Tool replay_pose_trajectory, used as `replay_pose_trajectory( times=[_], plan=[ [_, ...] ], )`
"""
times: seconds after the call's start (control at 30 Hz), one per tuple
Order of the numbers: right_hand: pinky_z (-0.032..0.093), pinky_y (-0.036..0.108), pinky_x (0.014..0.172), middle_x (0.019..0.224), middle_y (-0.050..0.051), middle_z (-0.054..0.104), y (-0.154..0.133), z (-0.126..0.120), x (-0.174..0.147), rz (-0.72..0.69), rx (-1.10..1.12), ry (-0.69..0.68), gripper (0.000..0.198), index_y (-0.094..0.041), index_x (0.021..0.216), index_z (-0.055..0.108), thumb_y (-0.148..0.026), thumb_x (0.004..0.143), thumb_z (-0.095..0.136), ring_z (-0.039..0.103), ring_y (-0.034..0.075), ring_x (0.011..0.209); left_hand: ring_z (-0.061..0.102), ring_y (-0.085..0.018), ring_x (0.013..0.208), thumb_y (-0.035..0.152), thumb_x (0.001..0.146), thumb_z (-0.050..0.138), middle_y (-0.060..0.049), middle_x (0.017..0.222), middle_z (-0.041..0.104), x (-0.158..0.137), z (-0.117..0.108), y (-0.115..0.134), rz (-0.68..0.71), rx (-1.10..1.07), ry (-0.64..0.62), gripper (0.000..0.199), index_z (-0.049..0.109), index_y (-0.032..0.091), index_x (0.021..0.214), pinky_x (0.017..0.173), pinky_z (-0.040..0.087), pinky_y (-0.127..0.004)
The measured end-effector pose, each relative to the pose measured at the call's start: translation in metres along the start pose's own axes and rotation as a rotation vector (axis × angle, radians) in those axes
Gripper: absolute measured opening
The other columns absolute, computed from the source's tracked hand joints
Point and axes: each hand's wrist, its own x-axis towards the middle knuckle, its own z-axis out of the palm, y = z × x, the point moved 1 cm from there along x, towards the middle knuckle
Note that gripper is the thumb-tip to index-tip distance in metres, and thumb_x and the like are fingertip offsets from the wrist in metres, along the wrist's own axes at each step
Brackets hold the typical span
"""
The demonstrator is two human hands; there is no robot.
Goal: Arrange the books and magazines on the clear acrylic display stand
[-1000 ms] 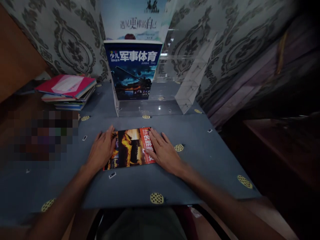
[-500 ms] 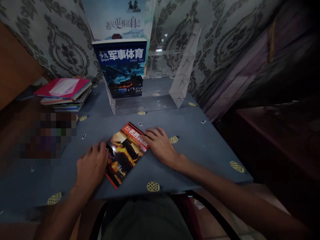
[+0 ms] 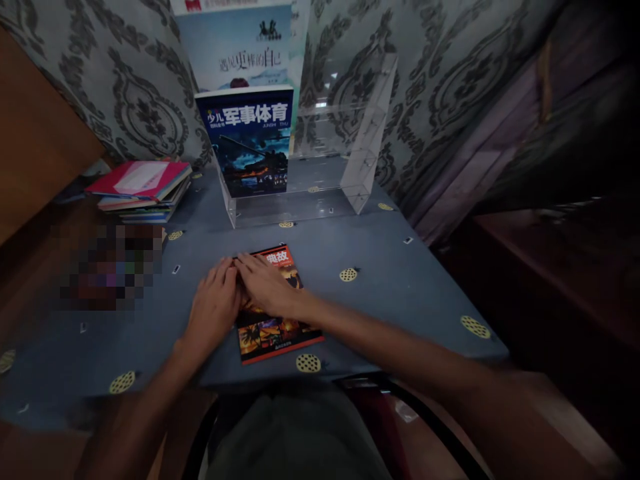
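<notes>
A paperback book (image 3: 280,337) with a black, orange and red cover lies flat near the table's front edge, facing me almost squarely. Across its upper left cover rests my right hand (image 3: 265,287), fingers stretched out and its tips at the top left corner. My left hand (image 3: 215,297) lies along the book's left edge, open, with its fingertips touching or nearly touching those of the right. The left thumb is hidden. Part of the title and the upper left of the cover are covered by my hands.
Behind the book stands a clear acrylic rack (image 3: 325,207). It bears a dark blue book (image 3: 255,153) in front and a light blue book (image 3: 235,47) higher up. To the left are a stack of books (image 3: 145,190) and a blurred-out item (image 3: 110,267). Patterned cloth (image 3: 150,113) hangs behind.
The book has turned from slanted to nearly straight. My right hand has moved left from its right edge onto the cover, and my left hand has shifted right and slightly up.
</notes>
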Motion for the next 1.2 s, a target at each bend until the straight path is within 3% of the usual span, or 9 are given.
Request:
replay_pose_trajectory(
  times=[0.13,0.3,0.5,0.63,0.8,0.97,1.07,1.13,1.2],
  plan=[
    [0.027,0.049,0.123,0.158,0.025,0.04,-0.001,0.015,-0.019,0.104,0.034,0.036,0.058,0.0,0.149,0.042,-0.033,0.102,0.045,0.031,0.031,0.151,0.056,-0.031,0.133,0.025,0.1,0.034,-0.021,0.142,0.06,0.002,0.022,-0.013,0.048,-0.054,-0.018,0.041,0.053,0.012,0.134,0.103,0.049,-0.048],
    [0.024,0.052,0.125,0.161,0.024,0.033,0.021,0.004,-0.054,0.266,0.022,0.017,0.068,0.0,0.152,0.038,-0.047,0.103,0.04,0.024,0.032,0.154,0.048,-0.033,0.14,0.027,0.102,0.031,-0.019,0.149,0.054,-0.003,0.022,-0.009,0.026,-0.07,-0.036,0.043,0.052,0.012,0.136,0.108,0.044,-0.051],
    [0.023,0.057,0.124,0.164,0.024,0.027,0.005,0.002,-0.119,0.258,-0.011,-0.024,0.079,-0.004,0.159,0.023,-0.057,0.102,0.037,0.023,0.033,0.154,0.047,-0.034,0.141,0.027,0.102,0.031,-0.02,0.152,0.051,-0.003,0.021,-0.008,0.005,-0.086,-0.067,0.045,0.051,0.009,0.138,0.11,0.043,-0.053],
    [0.025,0.057,0.123,0.163,0.025,0.029,-0.009,0.004,-0.154,0.22,-0.059,-0.01,0.076,-0.006,0.16,0.019,-0.053,0.103,0.038,0.024,0.034,0.153,0.043,-0.035,0.144,0.026,0.103,0.03,-0.02,0.154,0.048,-0.003,0.022,-0.011,0.007,-0.097,-0.068,0.045,0.052,0.007,0.137,0.112,0.041,-0.053],
    [0.028,0.057,0.122,0.161,0.026,0.032,-0.014,0.004,-0.161,0.204,-0.102,-0.001,0.072,-0.003,0.157,0.027,-0.049,0.103,0.04,0.027,0.034,0.152,0.031,-0.034,0.151,0.035,0.105,0.028,-0.021,0.155,0.046,-0.013,0.023,0.006,0.051,-0.054,-0.075,0.052,0.048,0.006,0.144,0.117,0.031,-0.061],
    [0.029,0.059,0.121,0.16,0.027,0.035,-0.011,0.007,-0.162,0.191,-0.091,0.02,0.071,-0.001,0.154,0.032,-0.049,0.103,0.039,0.026,0.035,0.153,0.03,-0.026,0.152,0.037,0.104,0.033,-0.015,0.16,0.041,-0.053,0.023,0.063,0.344,-0.077,-0.105,0.055,0.039,0.012,0.153,0.124,0.025,-0.052],
    [0.028,0.058,0.122,0.159,0.025,0.036,-0.008,0.003,-0.167,0.171,-0.03,0.028,0.069,-0.003,0.155,0.032,-0.048,0.104,0.038,0.025,0.033,0.153,0.03,-0.023,0.153,0.04,0.105,0.034,-0.012,0.16,0.042,-0.071,0.019,0.072,0.418,-0.164,-0.101,0.054,0.039,0.016,0.153,0.125,0.024,-0.048],
    [0.029,0.057,0.122,0.16,0.022,0.038,-0.005,-0.003,-0.166,0.175,0.045,0.034,0.067,-0.007,0.156,0.033,-0.049,0.104,0.038,0.026,0.031,0.153,0.031,-0.023,0.152,0.042,0.105,0.033,-0.012,0.16,0.041,-0.072,0.017,0.059,0.343,-0.234,-0.084,0.052,0.04,0.018,0.151,0.124,0.028,-0.047],
    [0.03,0.057,0.122,0.159,0.02,0.04,-0.001,-0.007,-0.16,0.206,0.134,0.047,0.064,-0.012,0.155,0.036,-0.05,0.104,0.038,0.03,0.03,0.152,0.031,-0.029,0.152,0.044,0.104,0.034,-0.017,0.158,0.043,-0.067,0.02,0.039,0.149,-0.261,-0.023,0.053,0.041,0.017,0.149,0.121,0.032,-0.054]
  ],
)
